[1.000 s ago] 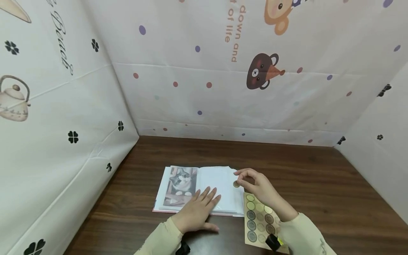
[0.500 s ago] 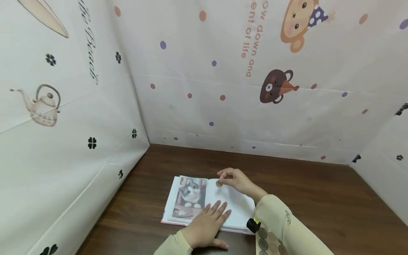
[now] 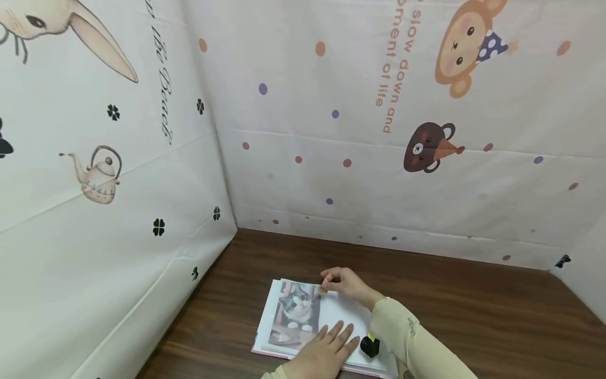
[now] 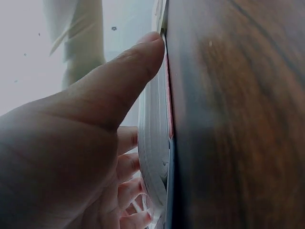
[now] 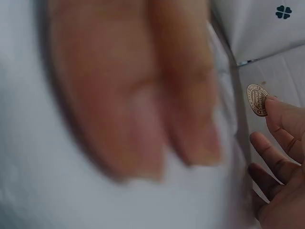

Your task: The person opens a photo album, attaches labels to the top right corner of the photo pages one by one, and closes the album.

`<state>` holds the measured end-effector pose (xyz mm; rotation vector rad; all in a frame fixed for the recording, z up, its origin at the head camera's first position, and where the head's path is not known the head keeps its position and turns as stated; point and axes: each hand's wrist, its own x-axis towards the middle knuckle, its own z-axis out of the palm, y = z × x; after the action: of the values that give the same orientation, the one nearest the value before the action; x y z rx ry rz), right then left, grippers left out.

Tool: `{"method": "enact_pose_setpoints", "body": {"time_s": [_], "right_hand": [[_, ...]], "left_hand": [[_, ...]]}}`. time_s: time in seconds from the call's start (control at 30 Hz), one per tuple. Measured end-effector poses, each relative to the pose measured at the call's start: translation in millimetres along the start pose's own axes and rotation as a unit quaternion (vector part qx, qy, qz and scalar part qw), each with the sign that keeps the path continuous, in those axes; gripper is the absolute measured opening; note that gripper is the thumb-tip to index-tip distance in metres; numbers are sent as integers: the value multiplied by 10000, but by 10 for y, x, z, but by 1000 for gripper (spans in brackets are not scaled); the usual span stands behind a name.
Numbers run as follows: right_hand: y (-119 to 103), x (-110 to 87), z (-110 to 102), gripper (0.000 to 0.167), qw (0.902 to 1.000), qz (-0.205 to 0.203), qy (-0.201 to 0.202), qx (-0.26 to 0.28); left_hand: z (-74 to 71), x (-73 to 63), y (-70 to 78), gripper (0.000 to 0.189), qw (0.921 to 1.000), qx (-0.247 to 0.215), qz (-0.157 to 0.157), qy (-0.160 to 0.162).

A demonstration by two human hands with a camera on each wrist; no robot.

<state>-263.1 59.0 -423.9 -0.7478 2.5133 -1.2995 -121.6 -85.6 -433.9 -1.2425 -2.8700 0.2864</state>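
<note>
An open photo album point(image 3: 347, 310) lies on the table, with a cat picture point(image 3: 295, 316) on its left page and a white right page. My left hand point(image 3: 326, 351) rests on the album with fingers spread over its lower middle. The left wrist view shows its thumb point(image 4: 128, 67) beside the thick stack of pages. Between thumb and finger, my right hand point(image 3: 347, 285) pinches a small round sticker point(image 5: 258, 100), brown with pale lettering. In the head view the sticker is by the top of the album, near the centre fold; whether it touches the page I cannot tell.
A sliver of the sticker sheet point(image 3: 403, 370) shows by the album's lower right corner, mostly covered by the right sleeve. Dark wooden table point(image 3: 473, 310) surrounds the album. White printed cloth walls point(image 3: 293, 184) stand behind and at the sides.
My right hand has carried the sticker leftward from the right page's outer edge to near the centre fold. My left hand stays on the album. The head view has shifted.
</note>
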Motion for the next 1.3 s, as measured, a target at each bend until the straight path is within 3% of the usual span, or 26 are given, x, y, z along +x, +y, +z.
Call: {"method": "enact_pose_setpoints", "body": {"time_s": [0.2, 0.6, 1.07, 1.3], "right_hand": [[113, -16, 100, 15, 9997, 135, 203, -12], [92, 70, 114, 14, 9991, 101, 405, -46], [156, 163, 205, 15, 9929, -323, 641, -947], [182, 152, 256, 17, 9890, -248, 616, -1318]], "left_hand": [[11, 8, 35, 78, 9995, -293, 104, -75], [12, 23, 7, 74, 9993, 307, 22, 206], [12, 8, -11, 68, 9981, 370, 50, 490], [24, 3, -11, 73, 9990, 330, 22, 299]]}}
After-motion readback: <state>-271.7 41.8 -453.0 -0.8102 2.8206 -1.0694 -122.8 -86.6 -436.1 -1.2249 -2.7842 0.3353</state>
